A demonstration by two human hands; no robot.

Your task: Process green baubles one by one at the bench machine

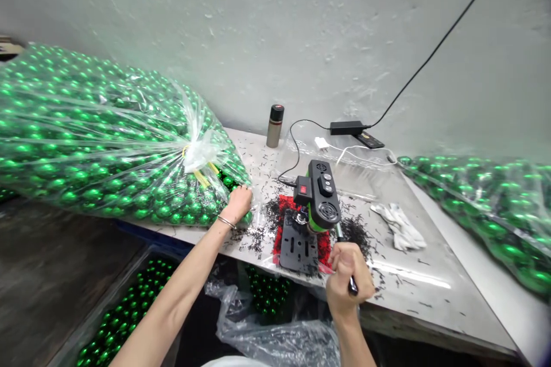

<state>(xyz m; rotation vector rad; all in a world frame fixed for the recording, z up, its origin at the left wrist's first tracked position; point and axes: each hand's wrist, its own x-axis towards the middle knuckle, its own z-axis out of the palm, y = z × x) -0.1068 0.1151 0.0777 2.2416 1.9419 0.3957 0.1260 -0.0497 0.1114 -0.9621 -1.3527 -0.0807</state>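
My right hand (349, 281) is wrapped round the black handle (353, 285) of a small black and green bench machine (325, 195). The machine stands on a slotted black base plate (297, 249) over a red mat (325, 246). My left hand (239, 205), with a bracelet at the wrist, reaches to an opening in a big clear bag of shiny green balls (107, 137). Its fingers are bent at the balls, and what they hold, if anything, is hidden. White plastic and yellow ties (202, 155) gather the bag near that opening.
Behind the machine are a spray can (275, 126), a black power adapter (346, 128) and cables. White gloves (400, 226) lie to the right, before another bag of green balls (486, 206). Black scraps litter the table (422, 284). Below are green balls (133, 304) and clear plastic (275, 338).
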